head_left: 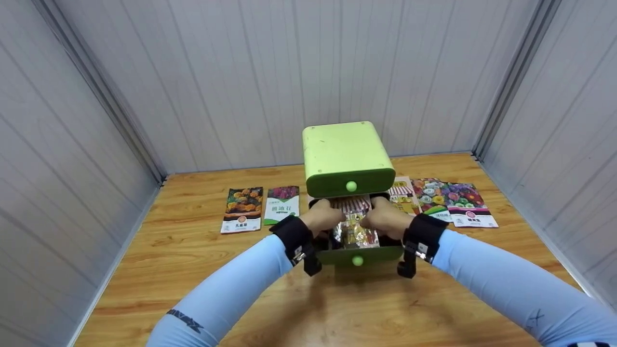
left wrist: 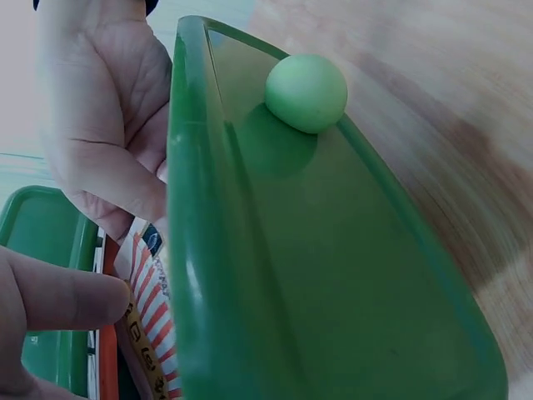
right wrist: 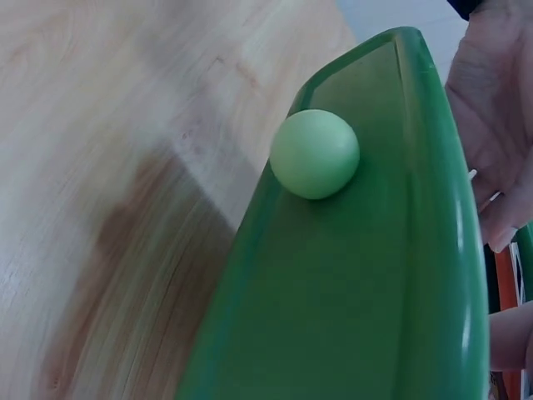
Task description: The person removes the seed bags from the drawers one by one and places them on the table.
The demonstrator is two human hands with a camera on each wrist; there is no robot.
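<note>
A small cabinet (head_left: 344,147) with a light green top stands with its lower drawer (head_left: 337,257) pulled out. Inside lies a packet (head_left: 361,236) with red and white stripes and a shiny yellow lower part. My left hand (head_left: 325,217) reaches into the drawer and pinches the packet at its left side. From the other side, my right hand (head_left: 388,217) grips its right edge. In the left wrist view the thumb (left wrist: 75,300) lies against the packet's printed face, behind the drawer's dark green front. Other fingertips are hidden inside the drawer.
Left of the cabinet lie an orange-flower seed packet (head_left: 242,209) and a purple-flower one (head_left: 282,205). To the right are another striped packet (head_left: 404,193) and two flower seed packets, the outer one (head_left: 470,205) pink and purple. The upper drawer (head_left: 332,184) is closed.
</note>
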